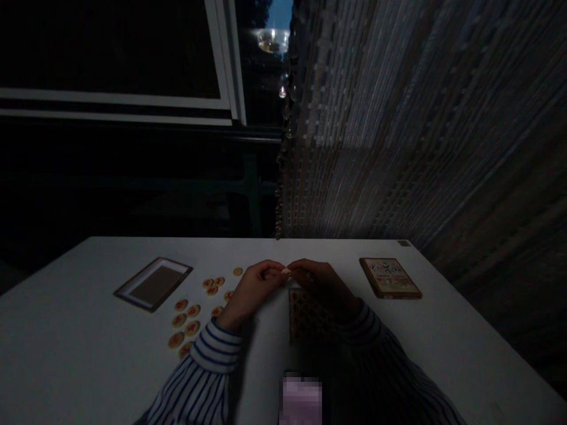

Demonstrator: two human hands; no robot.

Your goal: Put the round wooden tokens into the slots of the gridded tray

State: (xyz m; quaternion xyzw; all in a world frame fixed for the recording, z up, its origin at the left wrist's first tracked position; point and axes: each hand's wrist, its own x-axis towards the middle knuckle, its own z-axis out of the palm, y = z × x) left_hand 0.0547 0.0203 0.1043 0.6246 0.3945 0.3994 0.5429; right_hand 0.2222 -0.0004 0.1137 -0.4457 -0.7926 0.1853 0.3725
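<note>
Just beyond the dark tray (290, 321), the left hand (251, 290) and right hand (331, 284) pinch a small pale piece (287, 272) in their fingers (303, 264), probably for steadiness, with red-marked discs (192, 328) left of the tray.

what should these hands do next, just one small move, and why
Probably lower the small piece into the box: left hand and right hand meet at it, near the box's far left corner, and round pieces show dimly inside.
</note>
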